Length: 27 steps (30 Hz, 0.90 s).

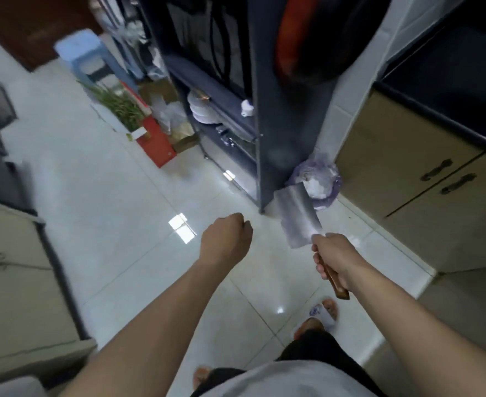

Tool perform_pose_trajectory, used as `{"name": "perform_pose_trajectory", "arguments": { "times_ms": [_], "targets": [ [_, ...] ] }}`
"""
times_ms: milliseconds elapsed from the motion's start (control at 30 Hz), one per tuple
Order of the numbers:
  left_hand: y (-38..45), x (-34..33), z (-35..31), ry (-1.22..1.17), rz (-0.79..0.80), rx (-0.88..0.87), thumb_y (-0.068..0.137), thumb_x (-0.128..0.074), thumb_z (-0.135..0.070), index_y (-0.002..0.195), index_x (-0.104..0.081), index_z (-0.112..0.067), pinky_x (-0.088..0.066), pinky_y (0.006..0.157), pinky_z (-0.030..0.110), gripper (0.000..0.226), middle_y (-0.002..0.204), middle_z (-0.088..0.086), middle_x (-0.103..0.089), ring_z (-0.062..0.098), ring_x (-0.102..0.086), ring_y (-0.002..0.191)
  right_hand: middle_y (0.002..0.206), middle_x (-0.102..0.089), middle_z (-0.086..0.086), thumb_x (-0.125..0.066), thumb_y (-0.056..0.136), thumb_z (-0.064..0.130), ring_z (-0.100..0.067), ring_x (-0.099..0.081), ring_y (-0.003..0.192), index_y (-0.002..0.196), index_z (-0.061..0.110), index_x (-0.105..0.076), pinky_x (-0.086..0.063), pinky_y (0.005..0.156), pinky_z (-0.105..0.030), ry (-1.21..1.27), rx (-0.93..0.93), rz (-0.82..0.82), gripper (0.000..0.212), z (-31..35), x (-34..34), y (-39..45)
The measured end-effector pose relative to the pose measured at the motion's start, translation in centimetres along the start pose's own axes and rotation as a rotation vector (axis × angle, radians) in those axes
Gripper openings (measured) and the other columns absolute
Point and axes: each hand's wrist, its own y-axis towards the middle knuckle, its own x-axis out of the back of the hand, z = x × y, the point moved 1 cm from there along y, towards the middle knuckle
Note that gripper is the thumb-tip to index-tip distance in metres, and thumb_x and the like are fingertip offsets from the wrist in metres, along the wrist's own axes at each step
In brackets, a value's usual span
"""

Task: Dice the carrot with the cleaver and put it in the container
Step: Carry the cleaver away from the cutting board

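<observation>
My right hand (334,257) grips the brown wooden handle of a steel cleaver (296,214). Its broad blade points away from me, over the white tiled floor. My left hand (227,242) hangs at the same height to the left of the blade, its fingers curled into a fist; whether anything is inside it is hidden. No carrot and no container show in the head view.
A dark shelf rack (253,116) with plates stands ahead. A purple-lined bin (319,181) sits at its foot. Beige cabinets under a dark counter (425,179) run along the right, another cabinet (15,282) on the left. Boxes and greens (138,118) lie on the floor.
</observation>
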Motion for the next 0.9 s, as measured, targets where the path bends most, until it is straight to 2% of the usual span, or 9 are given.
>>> {"name": "perform_pose_trajectory", "arguments": {
  "times_ms": [133,300,433,533,600,700,833,900],
  "targets": [
    [-6.7,4.5,12.7,-0.048,-0.040,0.172,0.101,-0.041,-0.029,0.070,-0.039,-0.014,-0.038,0.063,0.032,0.034,0.072,0.004,-0.051,0.031,-0.050,0.070,0.068,-0.052,-0.014,-0.048,0.096,0.020,-0.022,-0.045,0.044,0.090,0.005,-0.056,-0.035,0.043,-0.025,-0.086,0.154,0.061,0.018,1.5,-12.4,-6.4],
    [-15.5,11.2,28.9,-0.099,-0.138,0.375,0.100,-0.042,-0.027,0.075,-0.045,-0.012,-0.033,0.057,0.033,0.029,0.077,0.006,-0.057,0.028,-0.052,0.073,0.071,-0.056,-0.013,-0.050,0.097,0.023,-0.023,-0.050,0.048,0.097,0.003,-0.059,-0.040,0.045,-0.029,-0.227,0.304,0.292,0.022,5.0,-28.5,-15.0],
    [-19.5,17.2,37.6,-0.181,-0.310,0.481,0.102,-0.045,-0.030,0.087,-0.057,-0.016,-0.036,0.065,0.033,0.025,0.087,0.003,-0.063,0.025,-0.056,0.080,0.072,-0.058,-0.015,-0.053,0.102,0.024,-0.023,-0.050,0.048,0.097,0.003,-0.059,-0.042,0.045,-0.030,-0.302,0.471,0.439,0.022,9.5,-38.6,-20.2],
    [-22.1,20.5,44.5,-0.277,-0.438,0.563,0.101,-0.047,-0.024,0.092,-0.062,-0.019,-0.044,0.069,0.035,0.017,0.088,-0.002,-0.063,0.022,-0.058,0.083,0.076,-0.061,-0.016,-0.055,0.101,0.022,-0.025,-0.055,0.054,0.099,0.004,-0.062,-0.047,0.050,-0.032,-0.381,0.601,0.526,0.019,12.9,-46.8,-23.7],
    [-23.5,21.7,48.6,-0.313,-0.474,0.625,0.100,-0.049,-0.024,0.091,-0.062,-0.020,-0.049,0.073,0.036,0.016,0.087,-0.004,-0.063,0.022,-0.060,0.084,0.078,-0.063,-0.016,-0.055,0.100,0.021,-0.025,-0.057,0.055,0.101,0.003,-0.063,-0.049,0.051,-0.033,-0.435,0.669,0.587,0.019,14.9,-52.0,-25.2],
    [-24.7,23.1,54.1,-0.360,-0.475,0.734,0.102,-0.049,-0.026,0.097,-0.064,-0.019,-0.044,0.071,0.033,0.018,0.093,0.000,-0.069,0.021,-0.063,0.090,0.080,-0.064,-0.016,-0.056,0.099,0.020,-0.025,-0.057,0.056,0.100,0.002,-0.064,-0.050,0.051,-0.033,-0.547,0.744,0.667,0.020,17.5,-59.7,-26.3],
    [-24.2,26.2,61.2,-0.411,-0.543,0.888,0.102,-0.047,-0.028,0.088,-0.062,-0.024,-0.050,0.069,0.034,0.021,0.089,-0.002,-0.068,0.020,-0.064,0.082,0.077,-0.062,-0.015,-0.056,0.097,0.017,-0.025,-0.054,0.054,0.095,0.001,-0.065,-0.049,0.053,-0.034,-0.662,0.821,0.789,0.018,21.6,-70.5,-26.2],
    [-23.1,28.4,64.4,-0.456,-0.585,0.972,0.102,-0.046,-0.026,0.085,-0.062,-0.023,-0.056,0.073,0.038,0.023,0.087,-0.001,-0.069,0.020,-0.066,0.082,0.075,-0.061,-0.014,-0.055,0.097,0.017,-0.024,-0.054,0.052,0.093,0.001,-0.065,-0.049,0.053,-0.033,-0.720,0.881,0.859,0.019,23.8,-76.0,-26.1]
  ]
}}
